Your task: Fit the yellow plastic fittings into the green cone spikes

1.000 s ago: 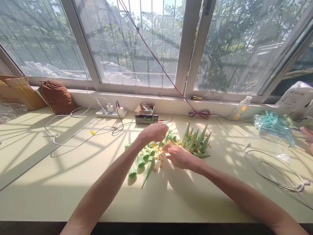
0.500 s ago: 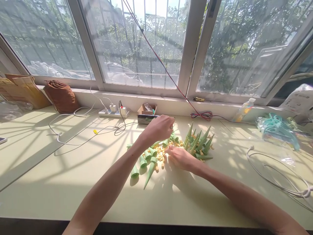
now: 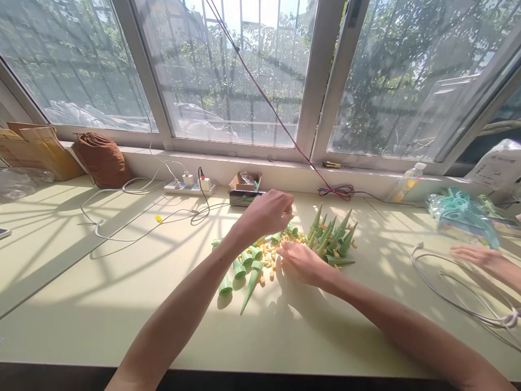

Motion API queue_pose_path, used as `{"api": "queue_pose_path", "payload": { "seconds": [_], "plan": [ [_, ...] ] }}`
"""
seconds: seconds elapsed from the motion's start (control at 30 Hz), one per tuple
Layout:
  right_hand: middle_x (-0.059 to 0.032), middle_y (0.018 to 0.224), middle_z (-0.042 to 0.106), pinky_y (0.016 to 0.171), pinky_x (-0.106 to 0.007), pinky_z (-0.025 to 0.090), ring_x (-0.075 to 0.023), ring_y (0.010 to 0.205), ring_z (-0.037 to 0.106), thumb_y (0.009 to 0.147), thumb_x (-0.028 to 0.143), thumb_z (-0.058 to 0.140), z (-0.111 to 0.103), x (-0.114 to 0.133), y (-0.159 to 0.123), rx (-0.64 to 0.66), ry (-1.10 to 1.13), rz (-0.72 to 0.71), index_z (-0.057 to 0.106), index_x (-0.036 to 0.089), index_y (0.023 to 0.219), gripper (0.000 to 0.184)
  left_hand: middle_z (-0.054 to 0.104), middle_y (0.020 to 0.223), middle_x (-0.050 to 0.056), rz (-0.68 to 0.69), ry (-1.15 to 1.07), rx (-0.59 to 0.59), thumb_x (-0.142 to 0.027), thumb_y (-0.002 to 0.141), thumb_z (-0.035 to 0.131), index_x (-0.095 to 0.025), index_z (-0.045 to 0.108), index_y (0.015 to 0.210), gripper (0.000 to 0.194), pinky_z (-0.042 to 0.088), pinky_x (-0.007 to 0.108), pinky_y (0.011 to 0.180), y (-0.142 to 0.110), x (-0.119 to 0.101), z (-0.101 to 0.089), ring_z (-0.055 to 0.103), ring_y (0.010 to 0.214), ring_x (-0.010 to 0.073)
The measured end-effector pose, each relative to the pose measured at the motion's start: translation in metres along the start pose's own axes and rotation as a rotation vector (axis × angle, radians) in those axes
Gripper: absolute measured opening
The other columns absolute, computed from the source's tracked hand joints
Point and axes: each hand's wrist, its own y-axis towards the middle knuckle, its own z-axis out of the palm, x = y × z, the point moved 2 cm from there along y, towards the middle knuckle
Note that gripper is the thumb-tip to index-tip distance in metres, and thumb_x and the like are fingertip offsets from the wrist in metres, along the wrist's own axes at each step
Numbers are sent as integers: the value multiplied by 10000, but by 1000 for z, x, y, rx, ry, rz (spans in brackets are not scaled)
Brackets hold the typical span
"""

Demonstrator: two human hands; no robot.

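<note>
My left hand (image 3: 272, 212) is raised over the far side of the pile, its fingers curled closed and pointing down; whatever they hold is hidden behind the hand. Lower and to the right, my right hand (image 3: 301, 263) rests at the edge of the small yellow pieces (image 3: 268, 254), its fingertips pinched together. What is between them is too small to make out. Green hollow tapered pieces (image 3: 238, 268) lie left of the yellow ones, with a long pointed green cone (image 3: 251, 288) nearest me. On the right, several green spikes (image 3: 325, 233) stand clustered with yellow bits among them.
Behind the pile are a black device (image 3: 240, 198) and a small open carton (image 3: 248, 180). A power strip (image 3: 189, 187) with cables is at left. Another person's hand (image 3: 480, 256) reaches in at right, near a white cable (image 3: 451, 304) and teal bagged items (image 3: 464, 214).
My left hand has risen slightly and moved right, while my right hand has drawn its fingertips together near the yellow pieces. Another person's hand has come further in from the right.
</note>
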Motion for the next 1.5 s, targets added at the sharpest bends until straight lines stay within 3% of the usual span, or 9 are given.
{"api": "queue_pose_path", "payload": {
  "seconds": [0.2,0.33,0.63,0.93,1.1,1.27,1.5],
  "plan": [
    [-42,832,508,537,-243,284,-127,618,383,929,150,463,0,-3,-2,-45,182,-43,568,139,1014,135,640,727,21,-2,-7,4,-234,827,591,-188,504,691,167,393,309,680,0,-2,0,600,741,190],
    [-74,921,505,525,-253,280,-123,596,321,915,129,474,1,-5,-1,-82,174,-6,535,117,1112,207,633,708,19,0,-16,-1,-238,829,595,-187,516,692,166,416,321,730,0,-2,-2,596,713,182],
    [-41,841,454,662,-288,406,-174,725,414,860,43,451,13,-9,0,-94,220,-34,514,134,1007,184,629,692,27,10,-20,-13,-233,823,605,-189,545,701,143,415,309,695,-1,-2,-1,611,712,192],
    [-60,928,473,584,-264,333,-142,664,366,881,98,460,9,-11,-2,-133,186,5,504,136,1056,184,634,705,28,5,-34,-5,-230,822,603,-186,545,704,139,399,303,665,-1,-2,-1,608,722,190],
    [-61,866,476,629,-282,343,-164,715,370,872,74,458,5,-5,-2,-99,107,9,515,139,914,97,635,719,25,17,-57,-8,-221,824,599,-188,530,692,152,407,309,694,-2,-2,-2,614,746,190],
    [-14,784,408,608,-265,325,-139,663,328,874,51,439,3,0,-3,-76,186,0,467,164,817,130,625,705,18,10,-70,-16,-224,831,591,-192,528,693,154,406,307,689,-3,0,-5,601,720,180],
    [-23,836,444,592,-251,348,-133,689,399,836,7,444,10,-3,-6,-50,377,-14,420,186,821,182,620,717,19,9,-74,-12,-228,843,597,-186,543,706,152,403,297,660,-6,1,-8,571,699,169]
  ]
}}
